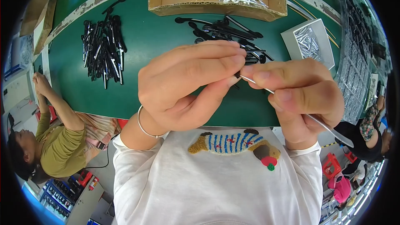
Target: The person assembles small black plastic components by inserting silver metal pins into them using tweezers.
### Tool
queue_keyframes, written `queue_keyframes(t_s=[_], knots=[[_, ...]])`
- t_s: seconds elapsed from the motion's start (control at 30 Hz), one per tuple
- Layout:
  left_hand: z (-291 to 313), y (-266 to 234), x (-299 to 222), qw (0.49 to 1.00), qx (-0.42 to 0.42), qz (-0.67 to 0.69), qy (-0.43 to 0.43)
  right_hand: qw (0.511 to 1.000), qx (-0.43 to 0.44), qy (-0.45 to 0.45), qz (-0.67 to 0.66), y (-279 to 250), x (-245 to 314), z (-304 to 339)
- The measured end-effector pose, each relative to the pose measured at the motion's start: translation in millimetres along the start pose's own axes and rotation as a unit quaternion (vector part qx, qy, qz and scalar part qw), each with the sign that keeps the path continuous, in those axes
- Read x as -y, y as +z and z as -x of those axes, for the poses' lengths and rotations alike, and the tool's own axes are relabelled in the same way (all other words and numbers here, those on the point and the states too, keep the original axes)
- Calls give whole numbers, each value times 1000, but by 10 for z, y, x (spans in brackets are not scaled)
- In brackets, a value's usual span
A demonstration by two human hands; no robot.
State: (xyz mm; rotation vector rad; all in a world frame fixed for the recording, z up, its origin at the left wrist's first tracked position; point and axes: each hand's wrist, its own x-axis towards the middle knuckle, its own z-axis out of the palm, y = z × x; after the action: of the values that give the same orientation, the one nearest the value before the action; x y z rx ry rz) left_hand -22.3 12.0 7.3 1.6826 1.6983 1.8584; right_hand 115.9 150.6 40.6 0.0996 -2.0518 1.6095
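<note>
My left hand is closed in a pinch in front of my chest, its thumb and fingertips on a small black part. Most of that part is hidden behind the fingers. My right hand grips a thin silver metal rod with a broad, flattened end that sticks out below the palm. The rod's narrow tip reaches the black part at my left fingertips. Just beyond both hands lies a loose pile of black stick-like parts with round ends, partly covered by the left hand.
Another heap of black parts lies to the left on the green table. At the back stands a cardboard box of white paper strips. A white box of silver metal pieces and clear trays are at right. Co-workers sit on both sides.
</note>
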Motion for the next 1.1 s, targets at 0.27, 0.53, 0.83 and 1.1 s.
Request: queue_keyframes(t_s=[0.27,0.53,0.83,1.1], knots=[[-23,5,19,997,-31,-55,36,998,13,-24,61,19,26,-24],[-13,16,-23,977,3,-199,80,997,32,-64,40,-37,-113,-83],[-68,-74,-7,994,6,-1,-109,991,-128,-23,-16,-26,-172,-70],[7,-75,-11,989,8,112,-93,985,-63,147,66,133,-207,-33]])
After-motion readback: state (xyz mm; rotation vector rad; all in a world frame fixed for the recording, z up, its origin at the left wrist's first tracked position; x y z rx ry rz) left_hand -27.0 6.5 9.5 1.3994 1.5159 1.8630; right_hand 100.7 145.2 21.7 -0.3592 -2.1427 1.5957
